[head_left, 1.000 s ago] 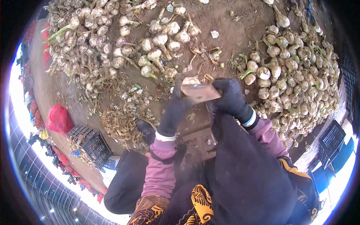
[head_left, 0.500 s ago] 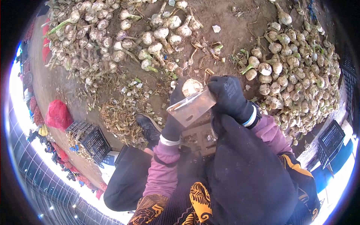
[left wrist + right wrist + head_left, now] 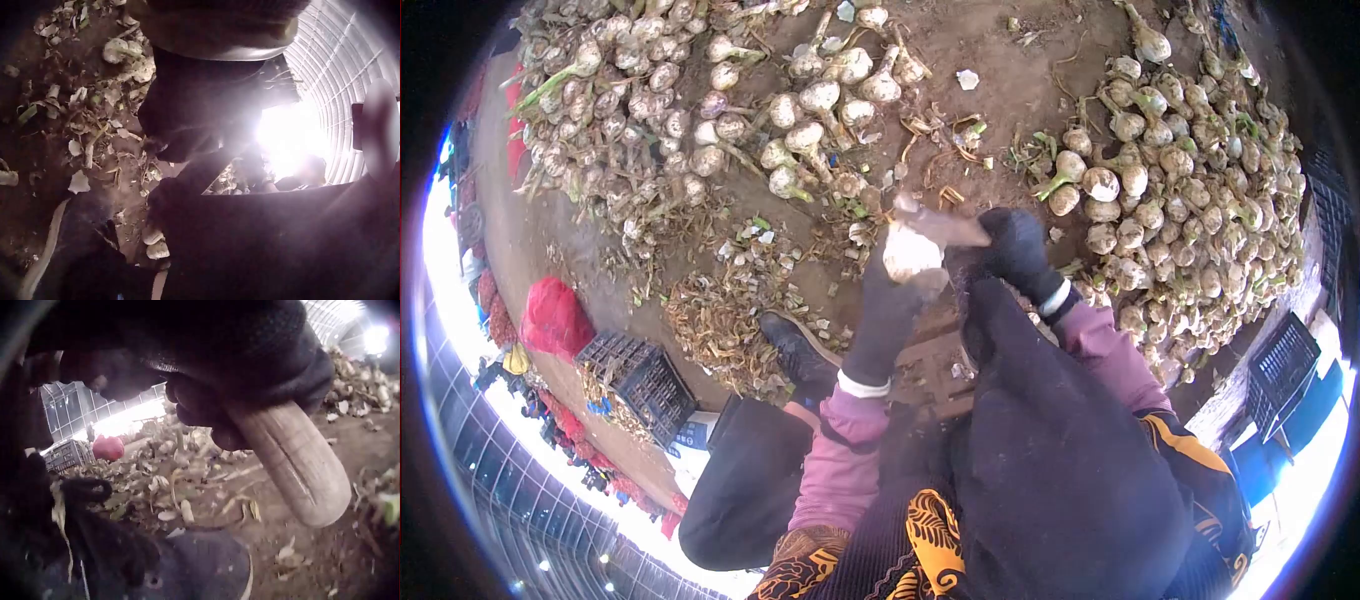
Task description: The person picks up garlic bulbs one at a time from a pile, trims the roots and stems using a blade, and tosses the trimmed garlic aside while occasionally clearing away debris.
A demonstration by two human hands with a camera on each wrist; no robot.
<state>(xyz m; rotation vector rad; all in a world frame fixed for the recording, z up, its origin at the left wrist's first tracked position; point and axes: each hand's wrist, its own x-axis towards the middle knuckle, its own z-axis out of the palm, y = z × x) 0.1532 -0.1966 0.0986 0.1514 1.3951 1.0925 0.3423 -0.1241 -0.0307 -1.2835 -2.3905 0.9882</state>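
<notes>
From my head view, I see one garlic bulb [image 3: 913, 254], its rounded side bright and whitish, cleaner-looking than most of the garlic on the ground. The left hand [image 3: 888, 315], in a dark glove, grips it, and the bulb sits at the finger end of that hand, out beyond the palm. The right hand [image 3: 1015, 255], gloved too, is closed on a knife [image 3: 955, 229]. Its broad blade reaches across to the upper side of the bulb; motion blur keeps me from telling whether they touch. For containers, I have a black crate [image 3: 640, 378] on the left holding dry stalks and scraps, with a red sack [image 3: 557, 318] just beside it. Another dark crate [image 3: 1283, 365] stands tilted at the right; I can't make out any contents. A large garlic heap [image 3: 630, 110] spreads at upper left, a second heap [image 3: 1190, 200] lies at the right, and a peelings pile [image 3: 725, 325] is near the shoe [image 3: 798, 355].

In my left wrist view, glare and deep shadow hide the finger pose and the held bulb; I can only pick out the glove, pale scraps and some garlic on the soil.

My right wrist view shows gloved fingers wrapped round the wooden handle [image 3: 300, 462], its rounded, grooved end sticking out below them. The black crate and red sack show behind.
</notes>
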